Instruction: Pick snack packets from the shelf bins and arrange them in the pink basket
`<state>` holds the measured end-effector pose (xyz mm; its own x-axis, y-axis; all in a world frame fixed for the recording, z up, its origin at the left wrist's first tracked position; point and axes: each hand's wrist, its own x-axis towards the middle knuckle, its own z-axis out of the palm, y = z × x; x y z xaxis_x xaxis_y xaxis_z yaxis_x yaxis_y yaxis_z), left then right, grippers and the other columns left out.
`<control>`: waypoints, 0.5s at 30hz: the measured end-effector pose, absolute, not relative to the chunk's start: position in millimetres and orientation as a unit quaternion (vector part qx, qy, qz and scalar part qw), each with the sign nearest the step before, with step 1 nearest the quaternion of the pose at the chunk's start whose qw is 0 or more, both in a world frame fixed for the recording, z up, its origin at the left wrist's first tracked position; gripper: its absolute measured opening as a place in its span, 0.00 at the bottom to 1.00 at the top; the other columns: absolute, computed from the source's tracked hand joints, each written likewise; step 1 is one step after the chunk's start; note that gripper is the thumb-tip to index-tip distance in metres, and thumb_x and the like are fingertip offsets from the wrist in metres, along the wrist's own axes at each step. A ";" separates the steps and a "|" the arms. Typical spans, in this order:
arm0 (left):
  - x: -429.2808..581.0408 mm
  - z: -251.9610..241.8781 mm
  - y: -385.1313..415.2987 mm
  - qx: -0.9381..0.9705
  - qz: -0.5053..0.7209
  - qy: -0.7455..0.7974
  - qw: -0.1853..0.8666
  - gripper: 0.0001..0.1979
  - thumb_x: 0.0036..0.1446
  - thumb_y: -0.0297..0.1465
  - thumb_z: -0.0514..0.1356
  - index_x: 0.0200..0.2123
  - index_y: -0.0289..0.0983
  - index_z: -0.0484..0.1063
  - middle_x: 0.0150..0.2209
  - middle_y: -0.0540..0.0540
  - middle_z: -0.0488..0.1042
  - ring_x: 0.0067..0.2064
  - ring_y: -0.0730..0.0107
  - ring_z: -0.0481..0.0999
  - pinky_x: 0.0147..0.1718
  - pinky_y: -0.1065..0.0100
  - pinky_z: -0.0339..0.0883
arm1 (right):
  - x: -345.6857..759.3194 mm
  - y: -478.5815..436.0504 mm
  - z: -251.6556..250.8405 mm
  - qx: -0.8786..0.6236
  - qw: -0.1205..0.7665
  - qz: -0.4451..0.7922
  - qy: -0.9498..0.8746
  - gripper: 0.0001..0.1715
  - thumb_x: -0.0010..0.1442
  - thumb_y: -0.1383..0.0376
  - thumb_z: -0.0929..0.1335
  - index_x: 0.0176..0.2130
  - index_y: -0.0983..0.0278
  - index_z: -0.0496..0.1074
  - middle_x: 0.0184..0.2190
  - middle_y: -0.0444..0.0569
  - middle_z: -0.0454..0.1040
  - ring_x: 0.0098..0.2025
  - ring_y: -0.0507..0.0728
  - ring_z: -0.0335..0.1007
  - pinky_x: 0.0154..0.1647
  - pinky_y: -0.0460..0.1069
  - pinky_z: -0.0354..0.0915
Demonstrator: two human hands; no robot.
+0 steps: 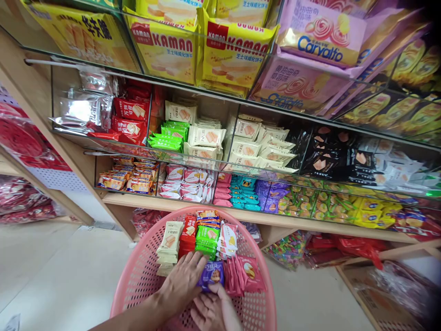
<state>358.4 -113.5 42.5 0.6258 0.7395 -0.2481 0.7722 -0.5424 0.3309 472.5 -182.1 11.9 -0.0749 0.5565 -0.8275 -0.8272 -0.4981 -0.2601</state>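
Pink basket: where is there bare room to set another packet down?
Bare mesh shows in the pink basket left of the cream packets and right of the pink packets. The middle is crowded: packet rows at the back, left hand and right hand on the purple packet.

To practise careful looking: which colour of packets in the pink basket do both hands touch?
The purple packets, nearest the person, touch the left hand and right hand; the green stack, red stack and cream stack stand farther back.

perforated pink plastic basket [138, 280], glossy foil packets [211, 274], wooden shelf [310, 224]
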 end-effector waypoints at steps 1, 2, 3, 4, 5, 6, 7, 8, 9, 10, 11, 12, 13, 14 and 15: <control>353.4 42.1 -115.1 0.872 -0.042 0.443 0.204 0.32 0.51 0.22 0.55 0.61 0.36 0.53 0.61 0.39 0.60 0.61 0.53 0.58 0.59 0.51 0.55 | 473.7 -180.9 14.1 -0.476 0.478 0.724 0.142 0.13 0.41 0.58 0.72 0.24 0.63 0.68 0.27 0.46 0.73 0.31 0.54 0.71 0.34 0.48 0.64; 348.8 42.2 -117.2 0.866 -0.046 0.454 0.202 0.30 0.53 0.22 0.53 0.60 0.35 0.53 0.61 0.38 0.59 0.62 0.52 0.57 0.59 0.51 0.55 | 475.2 -179.6 16.0 -0.470 0.474 0.731 0.142 0.12 0.42 0.59 0.72 0.24 0.63 0.68 0.26 0.48 0.73 0.31 0.54 0.71 0.35 0.49 0.65; 345.0 43.1 -119.5 0.862 -0.053 0.463 0.201 0.28 0.55 0.23 0.51 0.60 0.34 0.53 0.61 0.36 0.59 0.62 0.52 0.57 0.59 0.51 0.55 | 476.9 -178.3 17.4 -0.463 0.471 0.737 0.142 0.11 0.43 0.60 0.71 0.24 0.64 0.68 0.26 0.49 0.73 0.31 0.54 0.71 0.35 0.49 0.65; 342.1 44.8 -122.1 0.858 -0.061 0.468 0.202 0.26 0.57 0.23 0.50 0.60 0.33 0.53 0.60 0.35 0.60 0.62 0.53 0.58 0.59 0.52 0.56 | 478.7 -176.8 18.3 -0.457 0.470 0.742 0.141 0.10 0.45 0.61 0.71 0.24 0.65 0.68 0.25 0.49 0.73 0.31 0.55 0.72 0.36 0.49 0.65; 340.3 47.3 -124.9 0.856 -0.070 0.470 0.205 0.25 0.58 0.24 0.49 0.59 0.32 0.55 0.59 0.34 0.61 0.61 0.53 0.60 0.58 0.52 0.57 | 480.3 -175.2 18.6 -0.452 0.470 0.745 0.142 0.10 0.46 0.61 0.70 0.24 0.66 0.68 0.24 0.50 0.73 0.30 0.55 0.72 0.36 0.49 0.65; 339.4 50.5 -127.7 0.855 -0.079 0.468 0.210 0.23 0.58 0.25 0.48 0.58 0.31 0.57 0.57 0.34 0.64 0.59 0.53 0.62 0.57 0.53 0.58 | 481.9 -173.5 18.4 -0.448 0.470 0.747 0.145 0.10 0.47 0.61 0.69 0.25 0.67 0.68 0.24 0.50 0.73 0.30 0.55 0.72 0.37 0.50 0.66; 339.2 53.7 -130.4 0.856 -0.087 0.462 0.215 0.22 0.57 0.24 0.49 0.56 0.32 0.60 0.55 0.35 0.66 0.57 0.54 0.65 0.56 0.54 0.60 | 483.3 -171.5 17.9 -0.444 0.469 0.749 0.146 0.10 0.48 0.61 0.68 0.26 0.68 0.69 0.23 0.50 0.74 0.29 0.55 0.72 0.37 0.50 0.66; 339.6 56.6 -133.0 0.860 -0.092 0.452 0.218 0.21 0.57 0.24 0.49 0.54 0.32 0.62 0.54 0.36 0.67 0.56 0.55 0.66 0.56 0.54 0.61 | 484.6 -169.4 17.2 -0.441 0.469 0.751 0.147 0.11 0.50 0.61 0.68 0.27 0.69 0.69 0.23 0.50 0.74 0.28 0.56 0.72 0.37 0.50 0.66; 340.1 58.6 -135.5 0.865 -0.097 0.440 0.220 0.20 0.56 0.23 0.49 0.53 0.33 0.64 0.54 0.37 0.68 0.56 0.55 0.66 0.55 0.54 0.61 | 485.7 -167.2 16.6 -0.436 0.467 0.755 0.146 0.11 0.51 0.61 0.68 0.28 0.70 0.70 0.23 0.51 0.74 0.28 0.56 0.72 0.37 0.50 0.66; 340.6 59.5 -137.7 0.871 -0.103 0.427 0.219 0.21 0.56 0.23 0.49 0.53 0.33 0.64 0.55 0.37 0.67 0.57 0.54 0.65 0.56 0.54 0.60 | 486.8 -165.0 16.2 -0.429 0.465 0.761 0.142 0.12 0.52 0.61 0.67 0.30 0.71 0.70 0.24 0.52 0.75 0.29 0.56 0.72 0.37 0.51 0.66; 341.0 59.0 -139.6 0.876 -0.111 0.416 0.217 0.22 0.55 0.23 0.49 0.54 0.33 0.64 0.57 0.36 0.65 0.59 0.53 0.63 0.57 0.53 0.59 | 487.8 -163.0 16.0 -0.422 0.463 0.767 0.137 0.13 0.53 0.61 0.67 0.32 0.72 0.70 0.25 0.53 0.75 0.29 0.57 0.72 0.37 0.51 0.66; 341.1 57.3 -141.1 0.879 -0.123 0.407 0.215 0.22 0.56 0.23 0.49 0.55 0.32 0.63 0.59 0.35 0.63 0.60 0.52 0.61 0.59 0.52 0.56 | 488.6 -161.2 16.3 -0.416 0.462 0.773 0.131 0.15 0.54 0.61 0.66 0.33 0.73 0.70 0.25 0.54 0.76 0.29 0.57 0.72 0.37 0.50 0.66; 340.9 54.7 -142.4 0.880 -0.135 0.400 0.216 0.23 0.56 0.24 0.49 0.56 0.31 0.62 0.60 0.33 0.61 0.62 0.51 0.58 0.60 0.51 0.53 | 489.2 -159.7 17.0 -0.411 0.458 0.778 0.127 0.16 0.55 0.61 0.65 0.33 0.74 0.70 0.26 0.55 0.76 0.30 0.57 0.73 0.37 0.50 0.66; 340.6 51.4 -143.3 0.879 -0.148 0.397 0.219 0.24 0.57 0.26 0.49 0.57 0.30 0.61 0.61 0.32 0.59 0.62 0.49 0.57 0.61 0.50 0.51 | 489.6 -158.5 18.1 -0.409 0.455 0.781 0.125 0.17 0.56 0.60 0.64 0.33 0.74 0.70 0.26 0.55 0.76 0.30 0.57 0.73 0.36 0.50 0.66; 340.1 47.9 -143.9 0.877 -0.157 0.395 0.223 0.25 0.57 0.27 0.50 0.58 0.29 0.59 0.62 0.31 0.57 0.63 0.48 0.55 0.61 0.49 0.49 | 489.7 -157.7 19.5 -0.408 0.452 0.783 0.126 0.17 0.57 0.60 0.63 0.33 0.74 0.70 0.25 0.55 0.76 0.29 0.57 0.72 0.36 0.50 0.66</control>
<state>340.1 -143.9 47.9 0.6380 0.6228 -0.4528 0.7635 -0.5878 0.2674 489.7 -157.7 19.5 -0.2586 0.6050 -0.7530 -0.8103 -0.5603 -0.1718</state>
